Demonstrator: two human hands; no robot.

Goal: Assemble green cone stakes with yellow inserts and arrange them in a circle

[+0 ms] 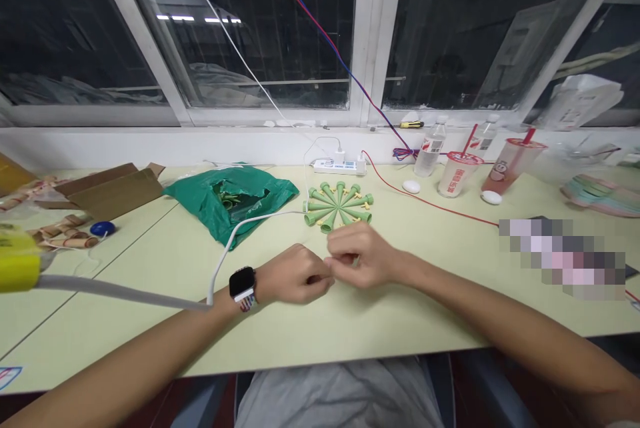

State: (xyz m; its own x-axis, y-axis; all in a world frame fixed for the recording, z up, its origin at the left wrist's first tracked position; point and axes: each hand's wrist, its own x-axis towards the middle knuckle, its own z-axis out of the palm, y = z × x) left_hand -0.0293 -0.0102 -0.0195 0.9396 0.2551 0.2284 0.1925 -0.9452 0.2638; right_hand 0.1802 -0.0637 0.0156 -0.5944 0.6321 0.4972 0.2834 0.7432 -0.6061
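Note:
My left hand [296, 275], with a watch [243, 283] on its wrist, is closed over the pale green table [310, 335]. My right hand [361, 255] is curled beside it, thumb and fingers drawn together, and the fingertips of both hands meet or nearly meet. Whatever they pinch between them, if anything, is too small or hidden to make out. Just beyond my hands lies a ring of green cone-shaped pieces [339, 203], narrow ends pointing to the centre, with small yellowish parts among them. A torn green plastic bag [260, 196] with green pieces inside lies to the left of the ring.
A grey-white cable [125, 293] crosses at the left, near my left forearm. Wooden pieces, a blue ball [103, 229] and cardboard [113, 193] lie far left. A power strip [333, 167] is at the back; drink cups [457, 175] and bottles stand right, near a red cable.

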